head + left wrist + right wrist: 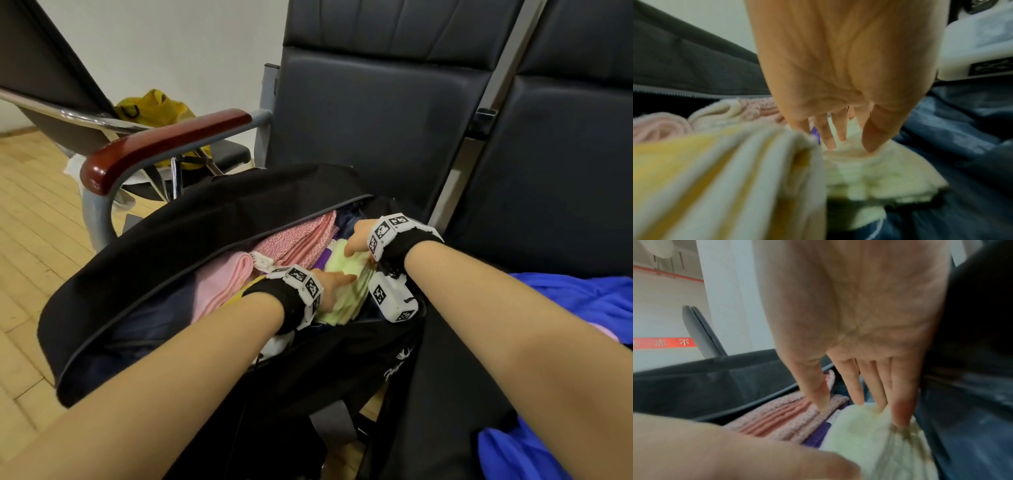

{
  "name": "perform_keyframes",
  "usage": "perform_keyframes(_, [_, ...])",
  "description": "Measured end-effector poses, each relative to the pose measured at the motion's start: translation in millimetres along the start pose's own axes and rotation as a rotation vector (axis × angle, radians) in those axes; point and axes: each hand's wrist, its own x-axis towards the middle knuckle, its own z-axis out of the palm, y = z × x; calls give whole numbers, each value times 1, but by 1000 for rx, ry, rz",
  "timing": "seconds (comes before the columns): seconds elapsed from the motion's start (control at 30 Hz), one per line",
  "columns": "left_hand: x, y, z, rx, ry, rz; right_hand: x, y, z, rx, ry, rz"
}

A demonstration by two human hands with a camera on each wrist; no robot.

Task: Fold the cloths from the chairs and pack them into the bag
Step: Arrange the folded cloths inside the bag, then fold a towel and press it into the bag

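An open black bag [205, 226] stands on a dark chair seat with folded cloths packed inside. My left hand [342, 278] and right hand [352, 245] both lie with straight fingers on a pale green folded cloth [346, 301] in the bag. Beside it sit a plain pink cloth [222, 284], a patterned pink cloth [294, 240] and a purple one [320, 262]. In the left wrist view my left hand [846, 138] touches the pale green cloth [869, 175] next to a yellow-striped cloth [715, 178]. In the right wrist view my right hand [861, 402] presses the green cloth [859, 434], thumb on the pink cloth [789, 418].
A blue cloth [582, 301] lies unfolded on the chair seat to the right. A red-brown armrest [164, 140] stands left of the bag. A yellow bag [154, 106] sits on another chair behind it. Wooden floor [27, 222] spreads to the left.
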Motion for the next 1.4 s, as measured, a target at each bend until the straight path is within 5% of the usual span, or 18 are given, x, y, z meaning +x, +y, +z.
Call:
perform_keyframes(0.23, [-30,7,-35,-39,140,-92,-49,2,-23,352,95,-160])
perform_keyframes(0.53, [-101,63,-93,-54,550,-15,-152,56,-65,534,263,-242])
perform_keyframes(0.73, [-139,86,-127,-159,786,-99,-218,114,-67,598,306,-212])
perform_keyframes(1.1, [-148,215,-71,-233,604,126,-299,209,-4,630,278,-34])
perform_keyframes(1.4, [-93,293,32,-202,334,226,-321,290,107,672,49,220])
